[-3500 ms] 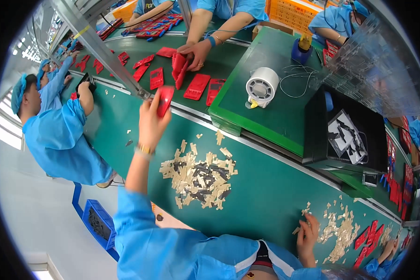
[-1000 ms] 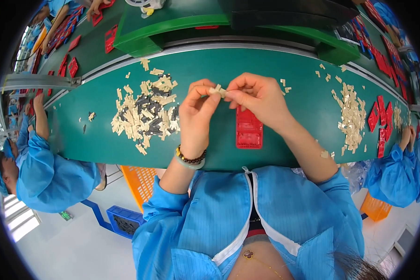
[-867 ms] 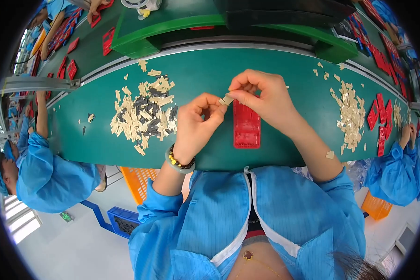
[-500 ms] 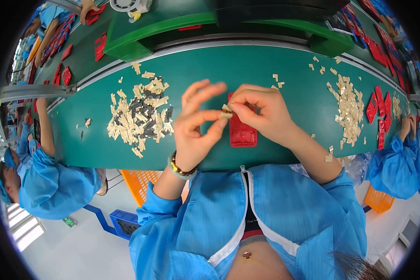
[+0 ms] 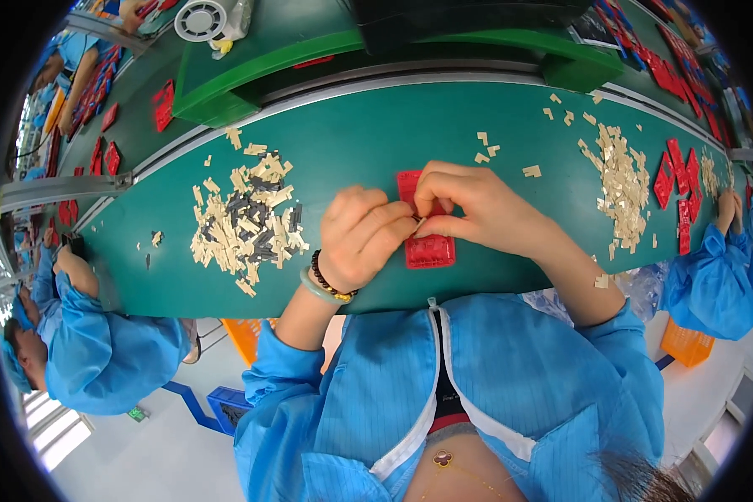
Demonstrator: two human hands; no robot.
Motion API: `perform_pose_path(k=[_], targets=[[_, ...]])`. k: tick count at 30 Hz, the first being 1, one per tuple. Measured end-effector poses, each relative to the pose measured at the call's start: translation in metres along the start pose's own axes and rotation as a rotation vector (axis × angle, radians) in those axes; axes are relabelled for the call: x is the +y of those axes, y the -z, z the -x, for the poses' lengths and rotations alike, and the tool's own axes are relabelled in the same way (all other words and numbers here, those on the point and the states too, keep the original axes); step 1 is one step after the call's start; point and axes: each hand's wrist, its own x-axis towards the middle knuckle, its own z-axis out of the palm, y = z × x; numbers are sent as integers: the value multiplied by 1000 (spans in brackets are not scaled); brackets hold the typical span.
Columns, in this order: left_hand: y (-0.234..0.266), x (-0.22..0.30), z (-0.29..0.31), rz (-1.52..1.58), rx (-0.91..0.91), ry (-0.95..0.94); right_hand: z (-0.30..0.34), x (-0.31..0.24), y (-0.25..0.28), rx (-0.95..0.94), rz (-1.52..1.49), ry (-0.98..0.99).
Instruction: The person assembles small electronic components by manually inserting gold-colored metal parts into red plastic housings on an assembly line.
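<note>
My left hand (image 5: 364, 230) and my right hand (image 5: 477, 205) meet over a red plastic tray-like part (image 5: 431, 253) on the green table. Both are closed, fingertips pinched together around a small thin piece (image 5: 419, 224), pale where it shows and mostly hidden by the fingers. The red part's middle lies behind my hands. To the left is a heap of beige and dark grey small flat pieces (image 5: 247, 222). A heap of beige L-shaped pieces (image 5: 623, 184) lies to the right. One loose beige piece (image 5: 531, 171) rests beyond my right forearm.
A green raised shelf (image 5: 326, 71) spans the far side, with a small white fan (image 5: 201, 20) on it. More red parts (image 5: 682, 180) lie at the far right. Co-workers in blue sit at left (image 5: 113, 343) and right (image 5: 711, 280). An orange crate (image 5: 686, 341) stands below the table.
My left fingers, spread before, have curled in, and both hands have come lower and closer over the red part. A loose beige piece now lies where bare table showed. The view has shifted slightly.
</note>
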Motion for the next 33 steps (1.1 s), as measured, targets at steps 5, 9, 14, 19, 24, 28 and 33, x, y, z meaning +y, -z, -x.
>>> perform_pose_path(k=[5,9,14,19,24,28,33], targets=[[3,1,-2,-40,-12,69,-4,-2,3,-5,174,73],[8,-8,-9,-175,-184,515,37,21,12,180,517,-65],[-1,12,-15,137,-293,529,36,7,-1,440,652,-72],[-6,16,-20,382,-154,807,11,9,-17,427,681,196],[-16,24,15,-93,-326,374,-5,35,-8,585,430,69],[-35,46,43,-90,-393,482,9,57,-5,734,-318,-230],[-41,49,41,-97,-353,497,13,64,-19,522,-464,-428]])
